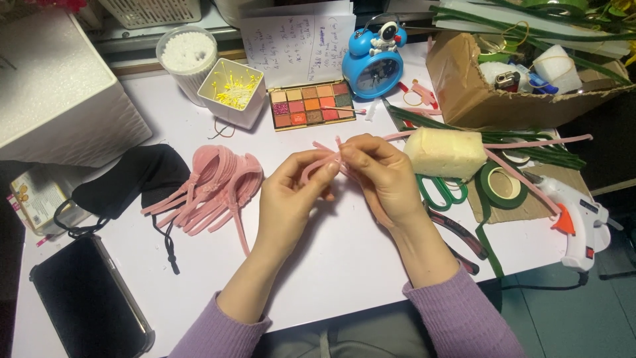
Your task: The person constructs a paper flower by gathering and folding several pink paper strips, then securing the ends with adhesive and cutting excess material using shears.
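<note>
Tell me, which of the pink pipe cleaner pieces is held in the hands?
The looped pink pipe cleaner pinched between the left hand and right hand. The other bent pink pieces lie piled on the table, left of the hands, untouched.

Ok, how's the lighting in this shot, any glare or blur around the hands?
Head view: bright, even light on the white table, with soft shadows under the left hand and right hand; the pink pipe cleaner they pinch is sharp, no motion blur; mild glare on the phone; corners fall dark, edges slightly bowed.
</note>
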